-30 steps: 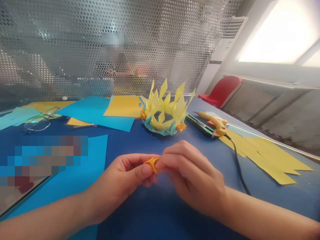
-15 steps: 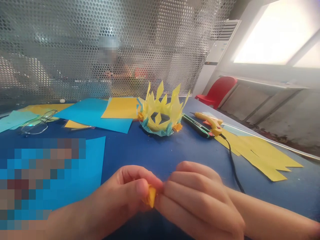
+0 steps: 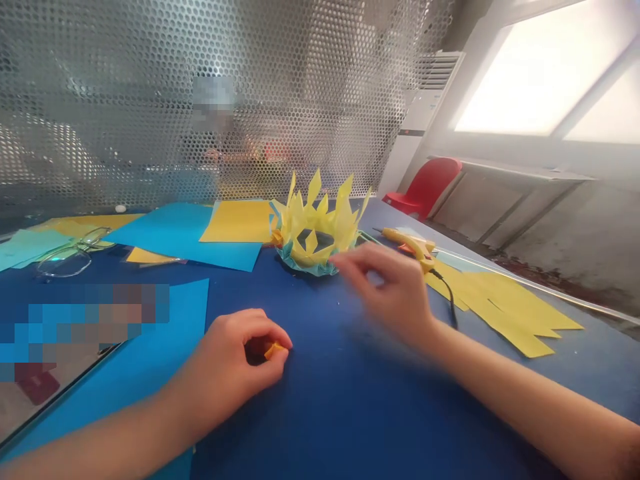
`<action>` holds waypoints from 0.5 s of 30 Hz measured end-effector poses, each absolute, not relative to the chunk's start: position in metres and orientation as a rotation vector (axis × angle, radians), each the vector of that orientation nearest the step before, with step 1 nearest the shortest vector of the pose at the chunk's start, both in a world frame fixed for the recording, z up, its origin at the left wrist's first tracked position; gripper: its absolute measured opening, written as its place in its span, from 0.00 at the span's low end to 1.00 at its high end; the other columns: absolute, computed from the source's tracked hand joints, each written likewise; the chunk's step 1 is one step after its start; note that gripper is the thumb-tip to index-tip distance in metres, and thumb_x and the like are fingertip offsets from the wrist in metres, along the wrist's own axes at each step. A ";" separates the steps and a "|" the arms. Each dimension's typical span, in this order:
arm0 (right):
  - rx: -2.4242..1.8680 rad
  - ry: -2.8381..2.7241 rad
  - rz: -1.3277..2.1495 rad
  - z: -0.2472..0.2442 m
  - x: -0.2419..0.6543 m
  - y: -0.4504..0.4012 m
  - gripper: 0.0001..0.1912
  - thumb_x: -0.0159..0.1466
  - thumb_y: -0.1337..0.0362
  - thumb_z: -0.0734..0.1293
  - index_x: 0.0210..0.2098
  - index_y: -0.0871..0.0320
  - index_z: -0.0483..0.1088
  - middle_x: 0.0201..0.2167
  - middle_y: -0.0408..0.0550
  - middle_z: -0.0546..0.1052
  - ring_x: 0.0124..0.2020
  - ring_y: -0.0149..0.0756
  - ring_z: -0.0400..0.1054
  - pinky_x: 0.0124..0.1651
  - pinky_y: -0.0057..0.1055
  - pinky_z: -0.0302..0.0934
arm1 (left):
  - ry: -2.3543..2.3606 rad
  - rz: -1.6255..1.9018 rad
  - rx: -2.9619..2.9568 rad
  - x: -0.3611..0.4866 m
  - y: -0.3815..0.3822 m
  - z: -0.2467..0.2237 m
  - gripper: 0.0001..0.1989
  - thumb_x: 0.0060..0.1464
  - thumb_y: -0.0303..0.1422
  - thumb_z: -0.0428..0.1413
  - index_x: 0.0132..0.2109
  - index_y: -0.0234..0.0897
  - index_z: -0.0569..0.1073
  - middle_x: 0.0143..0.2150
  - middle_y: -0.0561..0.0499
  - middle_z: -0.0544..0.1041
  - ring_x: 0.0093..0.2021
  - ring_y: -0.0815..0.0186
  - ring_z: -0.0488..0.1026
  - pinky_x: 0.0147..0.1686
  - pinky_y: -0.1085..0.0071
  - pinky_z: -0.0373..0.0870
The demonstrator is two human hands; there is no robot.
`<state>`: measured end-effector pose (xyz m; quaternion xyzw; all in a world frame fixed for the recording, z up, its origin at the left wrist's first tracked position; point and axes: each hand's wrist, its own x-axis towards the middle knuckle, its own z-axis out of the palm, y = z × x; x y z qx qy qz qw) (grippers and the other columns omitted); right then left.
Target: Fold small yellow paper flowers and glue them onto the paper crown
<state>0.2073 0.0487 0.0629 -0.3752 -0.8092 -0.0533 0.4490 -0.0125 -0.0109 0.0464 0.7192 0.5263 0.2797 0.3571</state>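
A small orange paper piece [image 3: 273, 351] is pinched between the thumb and fingers of my left hand [image 3: 245, 357], low over the blue table. My right hand [image 3: 387, 287] is in front of the right side of a yellow paper crown [image 3: 313, 223], its fingertips near the teal ruffled base. Thumb and forefinger are apart, blurred by motion, and nothing shows between them. An orange paper flower [image 3: 277, 237] is on the crown's left side. Beyond my right hand lies a yellow glue gun [image 3: 407, 242] with a black cord.
Blue sheets [image 3: 165, 230], an orange sheet [image 3: 237, 221] and glasses [image 3: 67, 260] lie at the left. Cut yellow paper [image 3: 505, 307] is at the right. A tablet-like screen [image 3: 55, 380] is near left. Perforated metal stands behind; a red chair [image 3: 427, 187] is beyond the table.
My hands have come apart. The left keeps the orange piece and has shifted slightly left; the right has moved up and forward to the crown, hiding its right-hand flower.
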 end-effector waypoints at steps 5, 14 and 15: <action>-1.606 -1.746 -0.229 0.089 0.264 0.087 0.08 0.64 0.62 0.68 0.30 0.58 0.73 0.31 0.50 0.77 0.35 0.39 0.71 0.44 0.40 0.66 | 1.356 0.687 1.919 -0.012 -0.015 0.046 0.07 0.50 0.30 0.54 0.31 0.41 0.78 0.29 0.55 0.75 0.29 0.67 0.70 0.30 0.73 0.65; -1.798 -1.803 -0.134 0.084 0.349 0.120 0.15 0.70 0.60 0.63 0.53 0.58 0.69 0.53 0.52 0.72 0.48 0.40 0.71 0.49 0.43 0.69 | 1.349 0.684 1.929 -0.013 -0.026 0.058 0.08 0.52 0.32 0.55 0.32 0.40 0.80 0.31 0.52 0.76 0.30 0.65 0.71 0.31 0.71 0.67; -1.688 -1.830 -0.179 0.082 0.352 0.121 0.14 0.70 0.60 0.63 0.53 0.56 0.69 0.53 0.51 0.72 0.48 0.40 0.71 0.49 0.42 0.69 | 1.345 0.677 1.926 -0.013 -0.027 0.060 0.08 0.52 0.33 0.55 0.33 0.40 0.80 0.31 0.52 0.77 0.31 0.64 0.71 0.31 0.71 0.67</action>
